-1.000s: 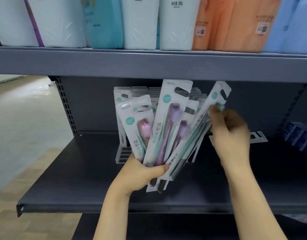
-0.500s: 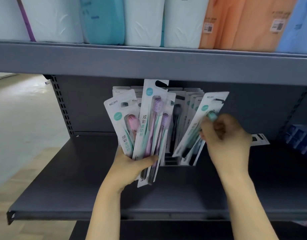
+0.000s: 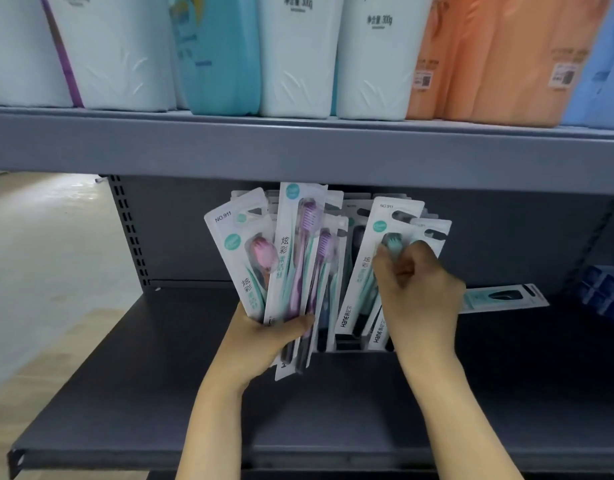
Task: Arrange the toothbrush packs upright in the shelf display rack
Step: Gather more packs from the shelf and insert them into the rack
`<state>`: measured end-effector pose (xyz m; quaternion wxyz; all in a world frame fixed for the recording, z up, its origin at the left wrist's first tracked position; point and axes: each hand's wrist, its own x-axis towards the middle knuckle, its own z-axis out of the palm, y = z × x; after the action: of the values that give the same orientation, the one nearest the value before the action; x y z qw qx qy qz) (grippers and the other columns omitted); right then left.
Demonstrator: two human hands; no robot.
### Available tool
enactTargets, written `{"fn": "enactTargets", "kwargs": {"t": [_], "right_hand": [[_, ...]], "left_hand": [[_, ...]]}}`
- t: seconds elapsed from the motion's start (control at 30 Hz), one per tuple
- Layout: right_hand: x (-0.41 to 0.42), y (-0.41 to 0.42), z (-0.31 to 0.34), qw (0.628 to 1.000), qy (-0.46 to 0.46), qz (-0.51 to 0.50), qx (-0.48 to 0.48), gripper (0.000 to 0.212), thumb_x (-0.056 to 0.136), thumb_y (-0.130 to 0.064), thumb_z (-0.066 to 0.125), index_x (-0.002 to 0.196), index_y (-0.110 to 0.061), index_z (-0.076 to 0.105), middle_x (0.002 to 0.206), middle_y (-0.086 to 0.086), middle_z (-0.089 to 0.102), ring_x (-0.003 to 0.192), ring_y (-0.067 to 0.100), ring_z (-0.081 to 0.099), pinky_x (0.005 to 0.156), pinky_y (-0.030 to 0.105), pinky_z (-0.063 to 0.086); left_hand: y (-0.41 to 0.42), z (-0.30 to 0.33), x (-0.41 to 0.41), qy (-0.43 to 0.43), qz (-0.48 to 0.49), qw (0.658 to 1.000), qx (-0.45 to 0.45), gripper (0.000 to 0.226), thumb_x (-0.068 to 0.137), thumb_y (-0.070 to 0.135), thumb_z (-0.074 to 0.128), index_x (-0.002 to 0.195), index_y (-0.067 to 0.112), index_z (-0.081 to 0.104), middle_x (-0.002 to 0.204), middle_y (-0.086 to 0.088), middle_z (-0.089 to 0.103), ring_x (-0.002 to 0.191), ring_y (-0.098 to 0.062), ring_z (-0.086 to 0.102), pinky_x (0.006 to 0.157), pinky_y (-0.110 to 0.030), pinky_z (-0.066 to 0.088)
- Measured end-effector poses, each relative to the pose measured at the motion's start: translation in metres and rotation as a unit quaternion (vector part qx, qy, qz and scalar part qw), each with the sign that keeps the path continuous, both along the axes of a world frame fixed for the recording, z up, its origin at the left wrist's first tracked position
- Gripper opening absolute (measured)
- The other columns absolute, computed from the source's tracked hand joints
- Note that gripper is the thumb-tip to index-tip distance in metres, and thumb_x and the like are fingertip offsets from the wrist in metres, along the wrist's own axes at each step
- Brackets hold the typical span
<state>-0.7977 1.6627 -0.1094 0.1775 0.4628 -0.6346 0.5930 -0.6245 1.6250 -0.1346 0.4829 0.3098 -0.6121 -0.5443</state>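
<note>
Here, left hand [image 3: 264,336] gripping a fanned bunch of toothbrush packs [image 3: 288,268] above the grey shelf [image 3: 125,393], right hand [image 3: 416,285] pinching a teal pack [image 3: 371,268] standing in the display rack [image 3: 347,344], another pack [image 3: 503,297] lying flat behind.

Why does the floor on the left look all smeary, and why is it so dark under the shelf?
Head view: the floor at the left edge is blurred and stretched by the wide lens; the upper shelf shades the back panel; the toothbrush packs in the left hand stay readable, slightly soft.
</note>
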Motion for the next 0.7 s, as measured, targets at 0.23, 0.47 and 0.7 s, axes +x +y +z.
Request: {"fn": "enactTargets", "kwargs": {"t": [0.23,0.47,0.7], "right_hand": [[0.001,-0.014,0.009,0.997,0.073,-0.014,0.010,0.035,0.090,-0.025,0.063,0.065,-0.016,0.041,0.050,-0.004,0.041,0.042,0.000,0.030,0.045,0.015,0.022],[0.001,-0.026,-0.002,0.996,0.079,0.006,0.030,0.029,0.092,-0.029,0.054,0.067,-0.017,0.043,0.053,-0.004,0.043,0.044,0.015,0.041,0.068,0.052,0.051],[0.000,-0.021,0.003,0.998,0.038,0.032,0.041,0.033,0.093,-0.031,0.057,0.068,-0.012,0.047,0.052,-0.003,0.047,0.044,0.012,0.042,0.068,0.042,0.051]], "left_hand": [[-0.005,-0.001,0.002,-0.011,-0.004,1.000,-0.010,0.033,0.077,-0.011,0.069,0.103,0.008,0.069,0.089,-0.006,0.075,0.082,-0.016,0.071,0.069,-0.017,0.053],[-0.007,-0.003,0.002,-0.017,-0.004,1.000,-0.014,0.030,0.077,-0.010,0.070,0.103,0.005,0.068,0.090,-0.013,0.073,0.081,-0.020,0.071,0.069,-0.019,0.053],[-0.008,-0.002,0.002,-0.010,0.000,1.000,-0.026,0.027,0.078,-0.012,0.068,0.101,0.001,0.068,0.091,-0.023,0.070,0.079,-0.024,0.068,0.067,-0.020,0.055]]}}
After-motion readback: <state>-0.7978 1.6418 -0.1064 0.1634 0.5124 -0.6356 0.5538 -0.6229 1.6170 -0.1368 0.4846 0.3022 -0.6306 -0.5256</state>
